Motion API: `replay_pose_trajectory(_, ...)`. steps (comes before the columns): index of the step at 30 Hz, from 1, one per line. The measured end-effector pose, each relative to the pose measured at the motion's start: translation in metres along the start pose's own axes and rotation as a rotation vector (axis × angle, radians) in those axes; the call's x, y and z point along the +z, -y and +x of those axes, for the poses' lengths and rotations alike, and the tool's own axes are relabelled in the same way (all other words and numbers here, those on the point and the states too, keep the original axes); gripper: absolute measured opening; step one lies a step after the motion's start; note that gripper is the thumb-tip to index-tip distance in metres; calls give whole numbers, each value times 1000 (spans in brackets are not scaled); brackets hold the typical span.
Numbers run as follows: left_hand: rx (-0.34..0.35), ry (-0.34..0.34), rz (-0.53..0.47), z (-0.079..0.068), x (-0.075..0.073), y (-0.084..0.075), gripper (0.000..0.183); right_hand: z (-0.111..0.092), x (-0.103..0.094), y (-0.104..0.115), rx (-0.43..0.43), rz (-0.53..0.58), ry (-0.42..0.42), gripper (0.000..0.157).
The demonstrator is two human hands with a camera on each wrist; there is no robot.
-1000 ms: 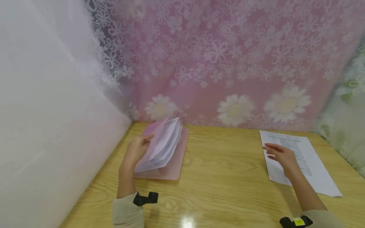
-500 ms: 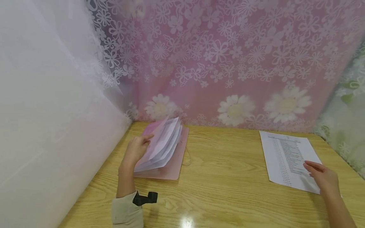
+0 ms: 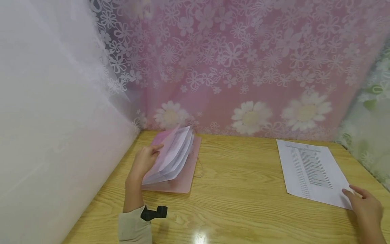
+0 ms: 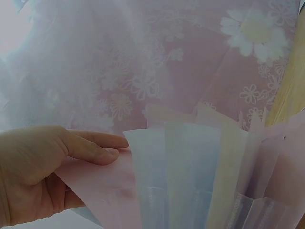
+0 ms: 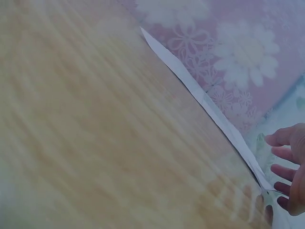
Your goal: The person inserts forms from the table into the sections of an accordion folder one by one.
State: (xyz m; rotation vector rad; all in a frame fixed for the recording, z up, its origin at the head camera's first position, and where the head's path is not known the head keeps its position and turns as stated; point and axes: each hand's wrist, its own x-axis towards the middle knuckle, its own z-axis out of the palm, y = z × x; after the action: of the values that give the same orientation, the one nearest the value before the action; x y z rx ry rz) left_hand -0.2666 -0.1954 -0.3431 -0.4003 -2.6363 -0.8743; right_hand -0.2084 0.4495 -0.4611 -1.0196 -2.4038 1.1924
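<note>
My left hand (image 3: pixel 145 162) pinches the raised pink cover of a folder (image 3: pixel 182 181) between thumb and fingers. In the left wrist view, the left hand (image 4: pixel 43 167) grips the edge of that cover (image 4: pixel 112 186), and clear pockets (image 4: pixel 176 176) with papers fan out beside it. My right hand (image 3: pixel 367 205) is at the near right corner of a printed sheet (image 3: pixel 313 173) lying on the table. Seen from the right wrist, the right hand's (image 5: pixel 293 167) fingers are spread and loosely bent around the corner of the sheet (image 5: pixel 209 109); a firm hold does not show.
The wooden table (image 3: pixel 237 189) stretches between folder and sheet. A thin looped cord (image 3: pixel 200 169) hangs from the folder's right edge. A pink flowered curtain (image 3: pixel 213 101) stands behind, with a pale sheet wall (image 3: pixel 61 118) on the left and a green-patterned one (image 3: pixel 370 101) on the right.
My right hand has moved right and nearer, from the sheet's left side across it to its near right corner. The left hand and the folder have stayed put.
</note>
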Motion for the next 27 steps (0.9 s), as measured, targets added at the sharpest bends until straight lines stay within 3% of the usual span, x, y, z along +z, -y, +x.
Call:
replay_pose_trajectory(4, -3, -9, -4, -2, 0, 1, 30, 1, 0, -6, -32, -19, -23, 51)
replay_pose_trajectory(13, -3, -8, -7, -4, 2, 3, 31, 5, 7, -16, -214, -311, 40, 51)
replay_pose_trajectory(22, -28, 7, -7, -6, -1, 3, 31, 0, 5, -11, -237, -271, 50, 48)
replay_pose_trajectory(27, -18, 0, 5, -6, -1, 3, 31, 0, 4, -12, -265, -219, 106, 53)
